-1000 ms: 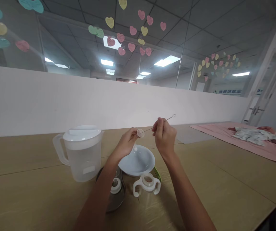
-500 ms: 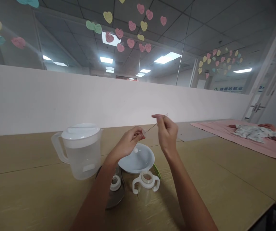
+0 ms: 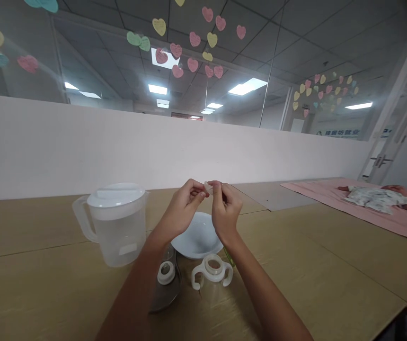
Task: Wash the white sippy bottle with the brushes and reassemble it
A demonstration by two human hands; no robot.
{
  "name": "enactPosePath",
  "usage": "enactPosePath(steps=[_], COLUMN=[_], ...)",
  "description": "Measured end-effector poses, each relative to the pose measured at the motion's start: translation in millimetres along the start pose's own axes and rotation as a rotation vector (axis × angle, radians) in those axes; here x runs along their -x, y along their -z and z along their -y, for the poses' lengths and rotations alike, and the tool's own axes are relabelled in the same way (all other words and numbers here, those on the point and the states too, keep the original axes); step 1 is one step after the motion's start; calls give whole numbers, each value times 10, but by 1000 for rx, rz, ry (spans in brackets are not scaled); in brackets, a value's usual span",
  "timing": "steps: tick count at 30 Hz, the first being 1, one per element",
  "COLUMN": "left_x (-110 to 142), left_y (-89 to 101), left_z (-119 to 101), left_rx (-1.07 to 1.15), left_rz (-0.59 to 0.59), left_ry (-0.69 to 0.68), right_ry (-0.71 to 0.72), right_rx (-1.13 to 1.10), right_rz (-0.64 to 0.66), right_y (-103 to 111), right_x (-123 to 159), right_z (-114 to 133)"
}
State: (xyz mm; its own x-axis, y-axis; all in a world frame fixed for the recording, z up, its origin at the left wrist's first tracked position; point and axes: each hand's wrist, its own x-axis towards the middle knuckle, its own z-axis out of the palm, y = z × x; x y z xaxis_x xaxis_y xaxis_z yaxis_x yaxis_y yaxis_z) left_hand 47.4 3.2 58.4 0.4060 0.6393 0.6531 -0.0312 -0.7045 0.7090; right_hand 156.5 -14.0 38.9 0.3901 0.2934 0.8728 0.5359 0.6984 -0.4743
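My left hand pinches a small translucent bottle nipple at its rim, above the white bowl. Right against it, my right hand has its fingers closed and its tips touch the nipple. The thin wire brush it held a moment ago is hidden by the fingers now. Below the hands stands a clear baby bottle with two white handles and an uncapped mouth. A white bottle collar lies on a dark tray, partly covered by my left forearm.
A lidded plastic pitcher stands at the left. Part of a green handle shows beside the bowl. On the right, a baby-like figure in patterned clothing lies on a pink cloth. A white wall runs behind the table.
My right hand has come left and down until it meets my left hand at the nipple. The wire brush, visible between the hands earlier, no longer shows.
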Motion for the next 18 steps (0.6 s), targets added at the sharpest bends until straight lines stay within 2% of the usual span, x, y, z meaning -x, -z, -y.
enactPosePath(steps=[5,9,13,16,18], left_x=[18,47,49,25,13], left_y=[32,65,80,99,95], left_z=[50,20,-22,64,183], left_rx=[-94,-151,-143,-153,-193], left_rz=[30,82,116,107,122], left_ry=[39,113,127,149,158], right_ry=[-28,-173,-265,-303,-366], right_rx=[44,-72,-213,-272,-287], right_rz=[-18,-189,-351,-485,-483], right_y=[98,307,537,689,742], right_x=[-120,-335,-510,-601,-628], right_z=[-142,-283,-356,-467,-601])
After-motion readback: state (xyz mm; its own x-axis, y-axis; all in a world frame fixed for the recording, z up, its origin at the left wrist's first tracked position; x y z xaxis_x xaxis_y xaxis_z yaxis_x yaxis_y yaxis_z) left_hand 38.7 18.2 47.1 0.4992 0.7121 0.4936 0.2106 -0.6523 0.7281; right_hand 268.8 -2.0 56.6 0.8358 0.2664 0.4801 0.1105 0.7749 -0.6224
